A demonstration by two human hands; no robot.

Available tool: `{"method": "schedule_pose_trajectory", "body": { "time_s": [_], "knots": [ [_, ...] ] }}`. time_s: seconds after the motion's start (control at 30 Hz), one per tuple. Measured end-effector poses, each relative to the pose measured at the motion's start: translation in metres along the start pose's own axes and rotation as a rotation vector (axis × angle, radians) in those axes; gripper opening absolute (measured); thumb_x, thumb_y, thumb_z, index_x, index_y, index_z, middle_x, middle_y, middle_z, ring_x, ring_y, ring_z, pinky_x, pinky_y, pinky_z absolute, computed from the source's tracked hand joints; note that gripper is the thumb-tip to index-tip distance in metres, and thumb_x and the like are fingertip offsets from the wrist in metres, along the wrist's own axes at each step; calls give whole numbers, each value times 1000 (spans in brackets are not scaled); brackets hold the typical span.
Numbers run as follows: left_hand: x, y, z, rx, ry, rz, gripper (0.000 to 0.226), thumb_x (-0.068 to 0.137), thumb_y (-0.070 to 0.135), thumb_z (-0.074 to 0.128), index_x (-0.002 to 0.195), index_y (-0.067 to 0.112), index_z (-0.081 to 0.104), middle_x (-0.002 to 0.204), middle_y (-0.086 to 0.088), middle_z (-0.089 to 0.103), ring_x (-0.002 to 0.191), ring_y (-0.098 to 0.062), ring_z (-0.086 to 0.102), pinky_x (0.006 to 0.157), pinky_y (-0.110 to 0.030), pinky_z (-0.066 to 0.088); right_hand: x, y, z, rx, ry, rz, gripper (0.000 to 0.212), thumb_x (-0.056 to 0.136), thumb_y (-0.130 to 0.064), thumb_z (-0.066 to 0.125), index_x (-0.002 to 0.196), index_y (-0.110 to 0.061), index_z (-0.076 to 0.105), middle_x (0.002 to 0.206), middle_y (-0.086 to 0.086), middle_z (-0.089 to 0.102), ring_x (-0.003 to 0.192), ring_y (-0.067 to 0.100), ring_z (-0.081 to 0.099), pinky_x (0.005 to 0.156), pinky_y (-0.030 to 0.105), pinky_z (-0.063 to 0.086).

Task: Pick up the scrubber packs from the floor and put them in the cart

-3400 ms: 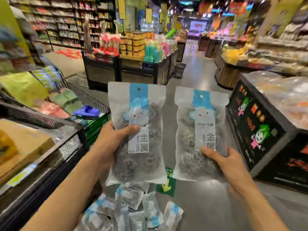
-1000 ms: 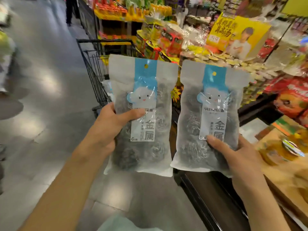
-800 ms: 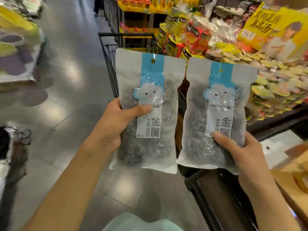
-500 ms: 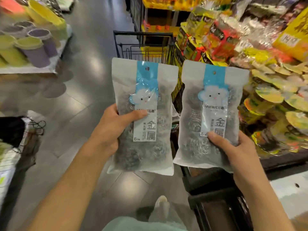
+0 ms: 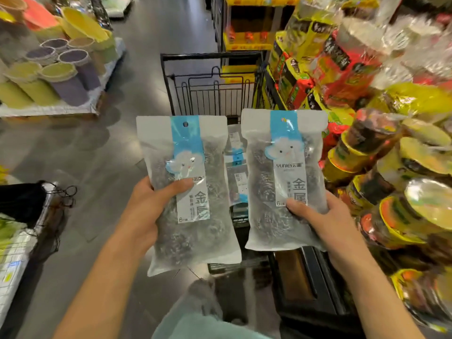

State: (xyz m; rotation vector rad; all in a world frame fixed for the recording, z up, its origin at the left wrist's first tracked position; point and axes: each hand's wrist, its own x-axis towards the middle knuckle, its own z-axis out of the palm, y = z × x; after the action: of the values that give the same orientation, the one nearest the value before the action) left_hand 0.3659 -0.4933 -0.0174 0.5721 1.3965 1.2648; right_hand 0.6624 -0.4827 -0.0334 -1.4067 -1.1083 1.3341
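Note:
I hold two frosted packs of metal scrubbers upright in front of me, each with a blue strip and a cloud face. My left hand point(image 5: 146, 211) grips the left pack point(image 5: 188, 192) by its lower left side, thumb across the label. My right hand point(image 5: 322, 226) grips the right pack point(image 5: 283, 177) at its lower right. Straight ahead, behind both packs, stands the black wire cart point(image 5: 210, 89). More scrubber packs point(image 5: 236, 165) lie inside it, seen through the gap between the two I hold.
A display of yellow and red snack bags and tubs point(image 5: 381, 148) crowds the right side, next to the cart. Yellow and purple bins point(image 5: 56, 72) sit on a low platform at the left. Grey tiled floor point(image 5: 102, 162) runs left of the cart.
I have turned from the pile of packs on the floor toward the cart. The cart has come closer and now sits directly behind the two packs. Both grips are unchanged.

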Motion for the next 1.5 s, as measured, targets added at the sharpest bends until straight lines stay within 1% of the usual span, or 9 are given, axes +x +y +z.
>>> {"method": "schedule_pose_trajectory", "body": {
  "time_s": [0.2,0.57,0.7,0.9,1.03,1.17,1.3,1.4,1.5],
  "knots": [
    [82,3,18,8,0,-62,59,64,18,84,120,9,70,105,-12,79,94,-30,77,84,-43,59,83,6,12,6,-7,64,35,82,-9,81,115,-15,73,104,0,81,93,19,79,69,24,62],
    [235,-5,25,7,-63,-153,38,75,11,80,112,16,71,101,-7,80,91,-23,78,67,-30,63,226,36,49,-75,-25,188,36,83,-7,82,117,-13,71,104,2,81,96,21,78,74,26,62],
    [275,-25,31,24,-63,-204,46,72,14,83,117,16,70,103,-7,80,94,-24,78,68,-31,63,265,62,53,-74,-34,255,36,85,-1,79,119,-12,70,102,1,81,92,17,78,69,22,61],
    [308,-57,38,33,-14,-291,39,83,4,77,120,13,68,106,-11,79,97,-28,77,73,-36,65,301,106,46,-153,-93,338,42,84,-16,84,123,-14,69,111,5,79,101,25,77,90,47,61],
    [325,-81,35,63,42,-341,40,80,9,81,118,13,68,102,-8,80,93,-26,78,72,-37,63,320,127,45,-148,-78,419,38,82,-11,84,117,-11,69,105,6,81,94,23,78,82,39,64],
    [333,-108,31,100,75,-395,51,79,11,85,126,13,65,109,-8,79,99,-27,77,92,-51,59,336,154,47,-130,-119,526,32,86,-9,81,115,-14,67,97,1,81,85,16,79,66,23,61],
    [335,-121,28,94,117,-414,52,81,10,83,129,10,64,113,-11,78,102,-30,76,96,-56,57,353,187,52,-177,-169,618,33,87,-15,82,114,-24,65,102,-4,79,88,7,77,73,20,60],
    [339,-128,26,99,151,-428,54,78,10,85,128,9,64,109,-11,79,98,-31,77,92,-55,59,360,210,53,-229,-198,682,44,84,-21,85,124,-18,66,105,-3,80,98,13,76,96,37,59],
    [342,-134,25,122,166,-439,53,77,10,86,126,8,65,108,-11,79,97,-31,77,92,-55,59,367,226,54,-261,-209,725,47,84,-24,85,126,-21,64,111,-4,77,105,16,73,104,45,54]
  ]
}}
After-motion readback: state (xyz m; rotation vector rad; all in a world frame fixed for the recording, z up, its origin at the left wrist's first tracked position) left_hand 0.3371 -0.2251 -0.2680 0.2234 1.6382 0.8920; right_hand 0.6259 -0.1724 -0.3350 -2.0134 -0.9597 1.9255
